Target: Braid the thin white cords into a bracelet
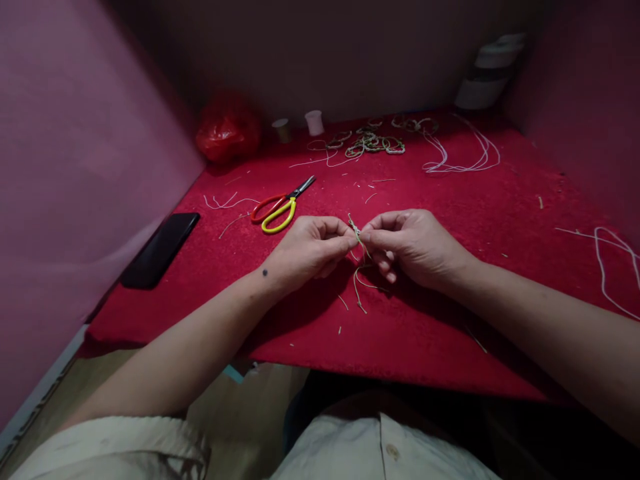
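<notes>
My left hand [320, 247] and my right hand [407, 240] meet above the middle of the red cloth. Between their fingertips they pinch a small knotted cord [355, 229] in pale green and white. Its thin loose ends [357, 283] hang below the fingers toward the cloth. Thumb and forefinger of each hand are closed on it, and the fingers hide part of the knot. Just beyond my left hand lie scissors [280, 208] with one red and one yellow handle, their blades pointing away to the right.
A black phone [161, 251] rests at the left edge of the red cloth [450, 320]. Behind are a red plastic bag [229, 130], two thread spools [315, 123], a pile of braided cord loops [373, 141], white cords [463, 163] and a white container [489, 73]. Walls enclose the sides.
</notes>
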The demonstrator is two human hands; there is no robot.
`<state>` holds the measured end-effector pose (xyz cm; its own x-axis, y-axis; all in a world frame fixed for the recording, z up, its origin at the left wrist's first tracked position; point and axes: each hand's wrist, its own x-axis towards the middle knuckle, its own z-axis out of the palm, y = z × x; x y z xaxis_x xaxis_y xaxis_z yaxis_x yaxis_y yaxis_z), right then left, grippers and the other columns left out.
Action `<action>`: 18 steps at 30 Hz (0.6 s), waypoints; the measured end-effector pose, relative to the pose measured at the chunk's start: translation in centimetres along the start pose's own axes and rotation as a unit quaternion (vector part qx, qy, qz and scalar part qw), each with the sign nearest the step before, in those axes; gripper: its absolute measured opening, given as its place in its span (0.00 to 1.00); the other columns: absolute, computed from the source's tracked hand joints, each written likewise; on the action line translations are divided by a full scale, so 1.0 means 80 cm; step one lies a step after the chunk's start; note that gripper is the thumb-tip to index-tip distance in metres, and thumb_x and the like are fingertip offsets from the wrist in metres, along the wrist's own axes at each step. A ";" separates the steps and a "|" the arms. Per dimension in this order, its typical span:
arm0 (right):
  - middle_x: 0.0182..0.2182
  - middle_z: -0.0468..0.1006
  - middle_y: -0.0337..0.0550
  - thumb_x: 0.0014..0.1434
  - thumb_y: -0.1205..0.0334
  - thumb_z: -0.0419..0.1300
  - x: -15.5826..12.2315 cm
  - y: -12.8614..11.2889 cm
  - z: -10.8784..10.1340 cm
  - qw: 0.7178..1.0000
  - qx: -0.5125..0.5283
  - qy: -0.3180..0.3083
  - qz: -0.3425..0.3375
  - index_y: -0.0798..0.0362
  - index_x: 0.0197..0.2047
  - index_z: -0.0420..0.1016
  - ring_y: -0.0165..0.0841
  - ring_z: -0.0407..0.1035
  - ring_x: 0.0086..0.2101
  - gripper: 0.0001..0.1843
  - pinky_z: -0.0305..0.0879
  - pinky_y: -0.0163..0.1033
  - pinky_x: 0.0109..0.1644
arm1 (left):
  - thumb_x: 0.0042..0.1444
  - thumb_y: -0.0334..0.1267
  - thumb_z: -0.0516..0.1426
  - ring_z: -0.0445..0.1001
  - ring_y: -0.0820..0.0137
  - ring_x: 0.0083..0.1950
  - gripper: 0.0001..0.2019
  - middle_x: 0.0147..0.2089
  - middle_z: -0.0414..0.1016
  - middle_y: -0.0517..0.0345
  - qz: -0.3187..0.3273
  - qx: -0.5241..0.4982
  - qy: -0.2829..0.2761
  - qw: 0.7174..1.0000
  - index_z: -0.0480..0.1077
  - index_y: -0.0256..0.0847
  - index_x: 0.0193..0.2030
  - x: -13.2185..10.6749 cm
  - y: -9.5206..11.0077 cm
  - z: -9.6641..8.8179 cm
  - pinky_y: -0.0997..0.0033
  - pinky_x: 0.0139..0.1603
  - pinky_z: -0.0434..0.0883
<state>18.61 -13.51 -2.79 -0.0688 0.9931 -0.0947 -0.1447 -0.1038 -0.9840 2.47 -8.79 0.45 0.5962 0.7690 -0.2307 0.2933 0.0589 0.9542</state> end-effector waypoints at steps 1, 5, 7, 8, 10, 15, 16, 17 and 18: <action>0.12 0.66 0.34 0.53 0.66 0.61 0.000 0.000 0.000 1.000 0.001 -0.001 0.001 0.56 0.24 0.71 0.24 0.58 0.10 0.07 0.53 0.30 0.12 | 0.54 0.32 0.58 0.54 0.83 0.13 0.06 0.14 0.58 0.69 -0.001 0.002 -0.001 1.000 0.67 0.35 0.27 0.000 0.001 0.000 0.82 0.14 0.50; 0.12 0.67 0.34 0.53 0.65 0.62 -0.001 0.001 0.000 1.000 0.013 -0.001 0.006 0.56 0.25 0.71 0.24 0.58 0.11 0.07 0.53 0.30 0.12 | 0.54 0.32 0.58 0.54 0.83 0.13 0.06 0.13 0.58 0.69 -0.001 0.010 0.001 1.000 0.67 0.35 0.27 -0.001 0.001 0.001 0.82 0.14 0.50; 0.12 0.67 0.34 0.53 0.65 0.63 -0.001 0.002 0.000 1.000 0.019 0.002 0.008 0.56 0.25 0.71 0.24 0.58 0.11 0.07 0.53 0.31 0.13 | 0.54 0.32 0.57 0.54 0.83 0.13 0.06 0.12 0.58 0.68 -0.002 0.012 0.005 1.000 0.67 0.36 0.26 -0.001 0.001 0.001 0.82 0.13 0.49; 0.12 0.67 0.34 0.53 0.64 0.63 -0.002 0.001 0.000 1.000 0.022 0.002 0.008 0.56 0.25 0.71 0.24 0.59 0.11 0.07 0.53 0.31 0.13 | 0.54 0.32 0.57 0.54 0.83 0.13 0.07 0.12 0.58 0.68 -0.003 0.011 0.009 1.000 0.67 0.36 0.26 -0.001 0.001 0.002 0.82 0.13 0.49; 0.12 0.67 0.35 0.52 0.63 0.64 -0.002 0.001 0.000 1.000 0.023 0.002 0.009 0.55 0.25 0.71 0.24 0.59 0.11 0.08 0.53 0.31 0.13 | 0.54 0.31 0.57 0.54 0.83 0.13 0.07 0.12 0.58 0.69 -0.006 0.006 0.017 1.000 0.67 0.36 0.26 -0.001 0.001 0.003 0.82 0.13 0.49; 0.12 0.68 0.34 0.51 0.62 0.64 -0.004 -0.002 -0.001 1.000 -0.011 0.005 0.015 0.56 0.25 0.72 0.24 0.59 0.11 0.08 0.54 0.30 0.13 | 0.55 0.29 0.56 0.54 0.83 0.11 0.07 0.11 0.57 0.69 -0.029 -0.002 0.023 0.999 0.66 0.36 0.26 -0.001 0.004 0.006 0.82 0.13 0.49; 0.12 0.68 0.34 0.51 0.63 0.64 -0.004 -0.003 -0.001 1.000 -0.021 0.006 0.013 0.56 0.25 0.72 0.24 0.59 0.11 0.07 0.54 0.30 0.13 | 0.55 0.29 0.56 0.53 0.83 0.11 0.07 0.11 0.57 0.69 -0.032 -0.002 0.020 0.999 0.66 0.36 0.26 -0.001 0.004 0.006 0.82 0.12 0.48; 0.12 0.68 0.34 0.51 0.63 0.64 -0.005 -0.004 -0.001 0.999 -0.029 0.008 0.012 0.56 0.25 0.72 0.24 0.59 0.11 0.07 0.54 0.30 0.13 | 0.55 0.29 0.56 0.53 0.83 0.11 0.07 0.11 0.57 0.69 -0.033 -0.002 0.015 0.999 0.67 0.36 0.26 0.000 0.003 0.006 0.82 0.12 0.48; 0.12 0.68 0.34 0.52 0.64 0.63 -0.004 -0.004 -0.001 0.999 -0.036 0.008 0.011 0.56 0.25 0.72 0.24 0.59 0.11 0.07 0.54 0.31 0.13 | 0.55 0.29 0.56 0.53 0.83 0.11 0.07 0.11 0.57 0.69 -0.032 -0.003 0.011 0.999 0.67 0.37 0.26 0.000 0.003 0.005 0.82 0.12 0.48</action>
<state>18.73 -13.83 -2.44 -0.0550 0.9915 -0.1182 -0.0723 -0.1220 -0.9899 2.84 -9.02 0.57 0.5591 0.7776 -0.2876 0.3268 0.1121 0.9384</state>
